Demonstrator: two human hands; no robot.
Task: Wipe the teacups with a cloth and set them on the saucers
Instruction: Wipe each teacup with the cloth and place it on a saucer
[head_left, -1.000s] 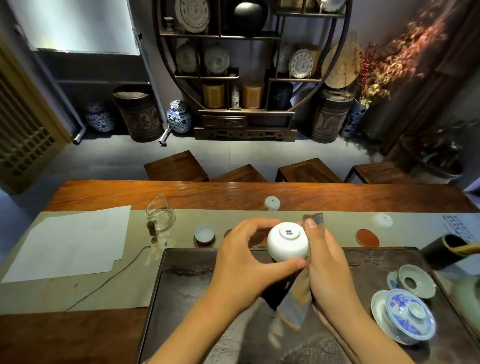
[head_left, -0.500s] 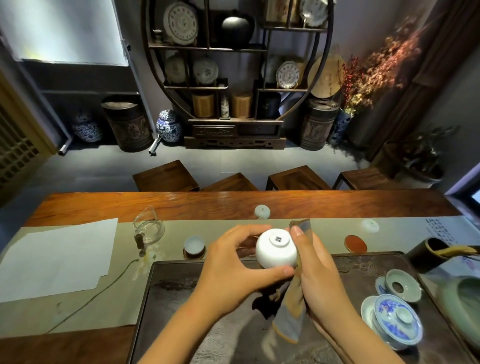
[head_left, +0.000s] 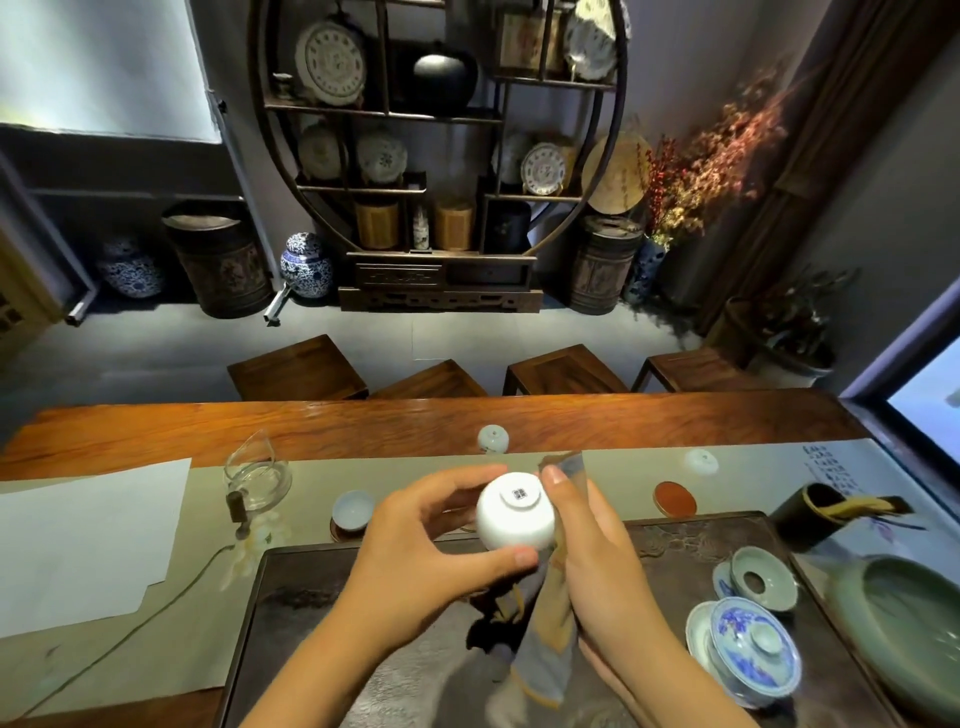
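Above the dark tray, both hands hold a white teacup turned bottom-up toward the camera, its foot ring and a small square mark showing; the left hand grips it with fingers curled over the far side and the thumb pressed under the near side; the right hand presses a grey and tan cloth against the cup's right side, its fingers lying fairly straight along the cloth with one fingertip reaching up past the base; the cloth's tail hangs down between the wrists over the tray.

Just beyond the tray, on the pale runner, a second cup sits upright on a saucer to the left of the hands; a bare red saucer lies to the right; two more small cups, one at the centre and one further right, stand near the runner's far edge, seemingly upside down.

A glass pitcher stands left of the second cup, beside white paper; a blue-patterned lidded bowl rests on the tray's right end, with a green strainer just behind it and a green basin further right.
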